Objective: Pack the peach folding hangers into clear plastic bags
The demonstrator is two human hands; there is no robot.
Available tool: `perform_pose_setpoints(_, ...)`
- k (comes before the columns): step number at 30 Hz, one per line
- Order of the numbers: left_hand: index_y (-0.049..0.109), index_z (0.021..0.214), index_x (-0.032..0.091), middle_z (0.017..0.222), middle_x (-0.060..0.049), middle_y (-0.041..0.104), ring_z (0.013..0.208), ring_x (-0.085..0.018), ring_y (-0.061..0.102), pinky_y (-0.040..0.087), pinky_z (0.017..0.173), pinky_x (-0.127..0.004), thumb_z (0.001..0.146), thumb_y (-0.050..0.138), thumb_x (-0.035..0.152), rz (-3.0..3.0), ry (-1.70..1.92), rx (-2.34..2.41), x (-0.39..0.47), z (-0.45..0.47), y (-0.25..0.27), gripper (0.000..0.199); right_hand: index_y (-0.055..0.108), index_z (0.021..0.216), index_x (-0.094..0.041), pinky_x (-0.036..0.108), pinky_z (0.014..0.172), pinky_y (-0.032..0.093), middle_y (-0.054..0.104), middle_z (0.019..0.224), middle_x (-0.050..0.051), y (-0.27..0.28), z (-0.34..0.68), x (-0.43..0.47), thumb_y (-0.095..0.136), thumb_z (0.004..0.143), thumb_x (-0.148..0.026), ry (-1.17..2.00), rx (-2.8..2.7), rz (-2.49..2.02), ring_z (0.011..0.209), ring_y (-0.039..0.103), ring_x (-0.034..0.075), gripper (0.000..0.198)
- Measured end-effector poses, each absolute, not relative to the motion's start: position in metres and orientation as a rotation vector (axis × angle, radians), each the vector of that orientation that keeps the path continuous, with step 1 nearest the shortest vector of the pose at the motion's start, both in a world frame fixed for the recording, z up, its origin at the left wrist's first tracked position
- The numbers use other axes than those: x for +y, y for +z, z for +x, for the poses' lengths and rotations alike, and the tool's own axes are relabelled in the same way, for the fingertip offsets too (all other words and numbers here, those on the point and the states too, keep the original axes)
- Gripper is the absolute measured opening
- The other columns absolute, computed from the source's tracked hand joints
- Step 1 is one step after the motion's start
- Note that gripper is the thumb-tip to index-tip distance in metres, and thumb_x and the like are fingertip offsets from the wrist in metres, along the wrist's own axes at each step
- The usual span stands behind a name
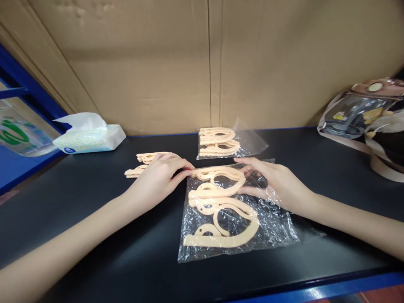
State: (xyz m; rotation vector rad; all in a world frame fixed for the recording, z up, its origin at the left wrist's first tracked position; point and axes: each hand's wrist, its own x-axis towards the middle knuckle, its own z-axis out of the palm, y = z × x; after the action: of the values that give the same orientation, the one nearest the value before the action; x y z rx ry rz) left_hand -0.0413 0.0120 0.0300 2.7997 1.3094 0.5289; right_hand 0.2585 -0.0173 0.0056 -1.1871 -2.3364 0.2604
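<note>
A clear plastic bag (pixel 274 235) lies on the black table, holding several pale peach folding hangers (pixel 240 240). My left hand (pixel 160 172) pinches the bag's upper left corner between thumb and fingertips. At the bag's right side is my right hand (pixel 280 181), its thumb and index finger apart around the curved end of the upper hangers. Some of its fingers show through the film; whether they are inside the bag or under it I cannot tell. Partly hidden behind my left hand are more loose peach hanger pieces (pixel 135 172).
Behind the bag lies a second clear bag (pixel 251 143) with similar hangers (pixel 219 148). A tissue pack (pixel 94 141) is at the back left, near a blue frame (pixel 34 111). A clear bottle with a strap (pixel 356 113) stands at the right. Cardboard (pixel 151 67) lines the back.
</note>
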Motion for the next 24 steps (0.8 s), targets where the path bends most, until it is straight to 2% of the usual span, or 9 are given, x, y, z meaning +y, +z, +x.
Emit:
perform_pose_setpoints(8,0.065,0.100,0.022,0.099,-0.003,0.069,0.098,-0.022,0.058,0.041,0.091,-0.041,0.098,0.042,0.036,2.891,0.491,1.355,0.008,-0.040,0.034,0.028,0.044,0.136,-0.024,0.043,0.082,0.055,0.070,0.108,0.008,0.007,0.257,-0.020,0.059,0.087,-0.048,0.094,-2.371,-1.166,0.097,0.067,0.025,0.056)
perform_pose_setpoints(15,0.062,0.106,0.019,0.108,-0.006,0.065,0.098,-0.023,0.057,0.040,0.084,-0.039,0.098,0.041,0.033,2.992,0.528,1.347,0.006,-0.043,0.040,0.027,0.037,0.140,-0.021,0.041,0.081,0.054,0.071,0.106,0.006,0.008,0.260,-0.021,0.060,0.088,-0.043,0.040,-2.425,-1.124,0.095,0.067,0.023,0.061)
perform_pose_setpoints(20,0.058,0.115,0.018,0.121,-0.008,0.060,0.110,-0.025,0.054,0.041,0.093,-0.042,0.098,0.040,0.036,2.988,0.520,1.366,0.010,-0.052,0.046,0.030,0.038,0.140,-0.022,0.040,0.080,0.054,0.072,0.103,0.005,0.007,0.260,-0.020,0.056,0.091,-0.040,0.021,-2.405,-1.111,0.094,0.067,0.023,0.055)
perform_pose_setpoints(24,0.055,0.123,0.015,0.133,-0.013,0.054,0.125,-0.029,0.046,0.037,0.104,-0.045,0.092,0.047,0.053,2.931,0.419,1.308,0.018,-0.066,0.051,0.050,0.039,0.139,-0.022,0.040,0.080,0.054,0.073,0.104,0.005,0.007,0.260,-0.020,0.057,0.090,-0.040,0.004,-2.406,-1.125,0.094,0.067,0.023,0.055)
